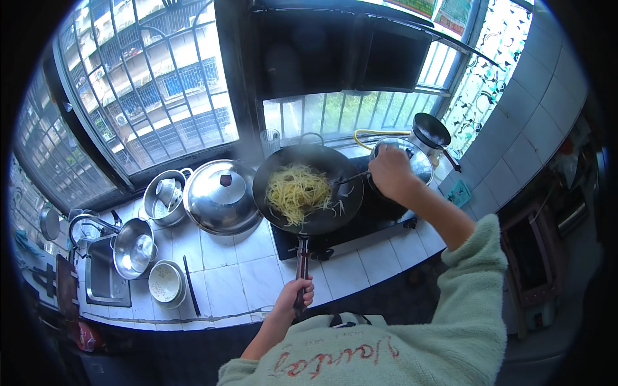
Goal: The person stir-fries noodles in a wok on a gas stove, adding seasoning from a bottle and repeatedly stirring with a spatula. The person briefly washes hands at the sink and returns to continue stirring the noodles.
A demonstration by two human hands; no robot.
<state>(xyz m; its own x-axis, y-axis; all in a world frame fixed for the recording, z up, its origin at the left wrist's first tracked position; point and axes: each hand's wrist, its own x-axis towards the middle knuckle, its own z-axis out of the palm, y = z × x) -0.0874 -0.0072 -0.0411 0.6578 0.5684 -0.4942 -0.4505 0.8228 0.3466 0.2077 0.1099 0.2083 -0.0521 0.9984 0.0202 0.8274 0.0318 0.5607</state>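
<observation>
Sweater; thin yel shreds in wok

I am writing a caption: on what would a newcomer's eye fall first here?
Probably first the dark wok on the stove, at the picture's middle, heaped with pale yellow shreds. The left fingers grip its handle below, while the right fingers hold a utensil reaching into the wok. Next come the shiny domed lid left of the wok and the barred window at upper left.

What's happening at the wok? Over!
Left hand gripping wok handle. Right hand holding metal utensil in wok. Pale yellow shreds heaped inside. Shiny round lid close on the right.
</observation>
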